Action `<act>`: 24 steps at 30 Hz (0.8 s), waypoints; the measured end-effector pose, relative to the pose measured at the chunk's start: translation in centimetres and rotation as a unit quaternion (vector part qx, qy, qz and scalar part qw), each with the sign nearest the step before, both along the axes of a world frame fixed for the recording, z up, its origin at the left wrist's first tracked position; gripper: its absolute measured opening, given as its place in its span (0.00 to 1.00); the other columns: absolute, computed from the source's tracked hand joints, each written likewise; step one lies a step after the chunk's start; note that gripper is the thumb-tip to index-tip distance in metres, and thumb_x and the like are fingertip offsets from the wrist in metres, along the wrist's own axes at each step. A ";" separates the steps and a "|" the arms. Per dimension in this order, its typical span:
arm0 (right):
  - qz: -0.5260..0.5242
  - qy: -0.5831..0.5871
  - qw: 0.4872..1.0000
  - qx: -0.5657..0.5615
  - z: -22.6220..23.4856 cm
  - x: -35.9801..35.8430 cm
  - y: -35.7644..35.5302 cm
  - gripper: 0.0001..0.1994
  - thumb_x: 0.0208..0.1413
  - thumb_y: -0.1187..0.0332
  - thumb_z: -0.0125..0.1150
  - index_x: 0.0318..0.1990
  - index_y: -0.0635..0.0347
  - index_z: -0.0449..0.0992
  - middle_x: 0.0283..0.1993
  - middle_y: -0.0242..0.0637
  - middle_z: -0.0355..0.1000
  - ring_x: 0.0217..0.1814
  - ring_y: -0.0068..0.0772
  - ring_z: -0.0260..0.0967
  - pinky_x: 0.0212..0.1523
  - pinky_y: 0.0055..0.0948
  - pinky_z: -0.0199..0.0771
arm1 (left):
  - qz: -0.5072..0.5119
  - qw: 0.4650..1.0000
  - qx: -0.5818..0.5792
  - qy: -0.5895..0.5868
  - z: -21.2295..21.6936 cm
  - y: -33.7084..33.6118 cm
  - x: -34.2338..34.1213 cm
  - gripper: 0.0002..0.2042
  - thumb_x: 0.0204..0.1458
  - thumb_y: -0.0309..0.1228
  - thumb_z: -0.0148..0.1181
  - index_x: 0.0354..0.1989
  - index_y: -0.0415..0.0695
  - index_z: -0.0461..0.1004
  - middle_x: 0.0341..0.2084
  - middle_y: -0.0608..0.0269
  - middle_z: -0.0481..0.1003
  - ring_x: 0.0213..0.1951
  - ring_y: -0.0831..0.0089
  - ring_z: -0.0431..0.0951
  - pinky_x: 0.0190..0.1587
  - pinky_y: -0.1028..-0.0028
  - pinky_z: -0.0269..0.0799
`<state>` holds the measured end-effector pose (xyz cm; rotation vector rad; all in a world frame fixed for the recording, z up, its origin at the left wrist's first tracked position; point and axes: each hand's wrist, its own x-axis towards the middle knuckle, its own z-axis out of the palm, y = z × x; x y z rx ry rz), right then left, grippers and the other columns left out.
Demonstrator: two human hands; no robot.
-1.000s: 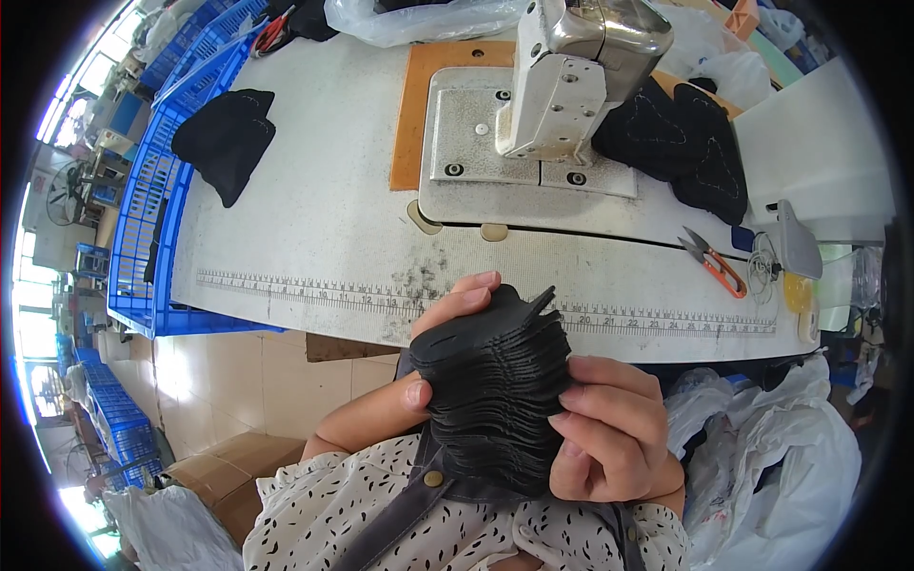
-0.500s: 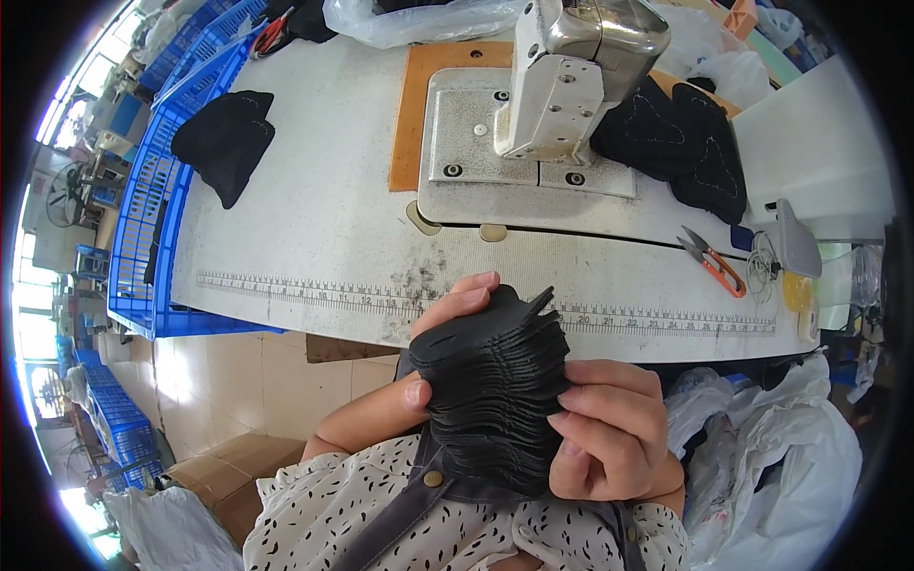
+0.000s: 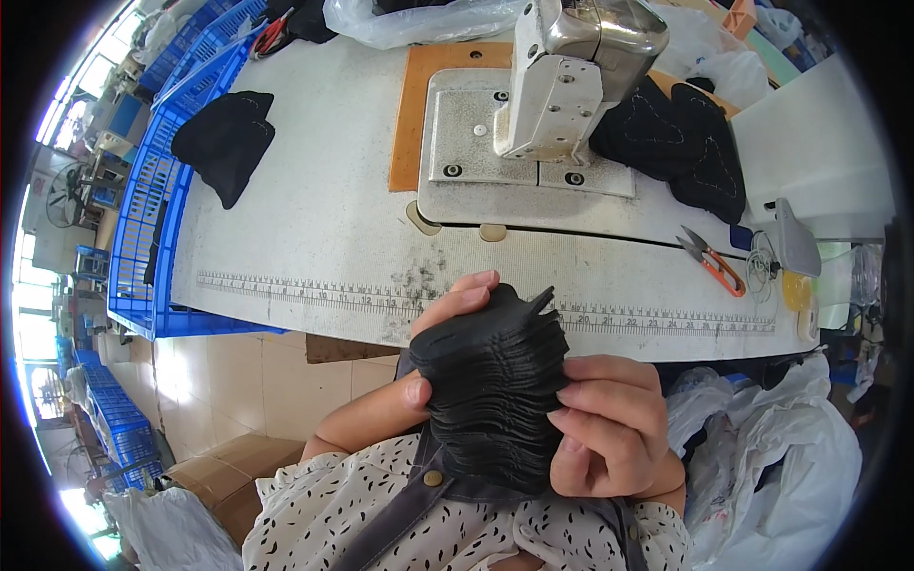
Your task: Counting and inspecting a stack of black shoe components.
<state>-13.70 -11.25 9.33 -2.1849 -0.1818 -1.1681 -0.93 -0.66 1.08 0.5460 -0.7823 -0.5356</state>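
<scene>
A thick stack of black cut fabric pieces (image 3: pixel 495 390) is held in front of my body, just over the table's near edge. My left hand (image 3: pixel 433 333) grips it from the left, with fingers over the far side and the thumb on the near side. At the stack's right side, my right hand (image 3: pixel 614 423) has its fingers curled, the tips touching the edges of the layers. One piece at the top right sticks up apart from the others. The stack hides part of my left palm.
A sewing machine (image 3: pixel 562 105) stands at the table's back middle. Black stitched pieces (image 3: pixel 681 143) lie right of it, another black piece (image 3: pixel 228 143) at left. Orange-handled thread snips (image 3: pixel 714 262) rest at right. A blue basket (image 3: pixel 143 238) borders the left; plastic bags (image 3: pixel 771 457) sit lower right.
My right hand's fingers have shifted very slightly along the stack's edge. The stack and my left hand stay in place.
</scene>
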 end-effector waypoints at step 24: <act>0.001 0.036 0.999 0.000 -0.2 -0.3 -0.3 0.05 0.45 0.73 0.50 0.31 0.61 0.69 0.40 0.41 0.61 0.33 0.38 0.66 0.32 0.28 0.69 | 0.006 0.999 -0.032 0.003 0.1 -0.5 -0.3 0.47 0.44 0.69 0.38 0.53 0.30 0.61 0.53 0.38 0.58 0.52 0.50 0.65 0.53 0.55 0.64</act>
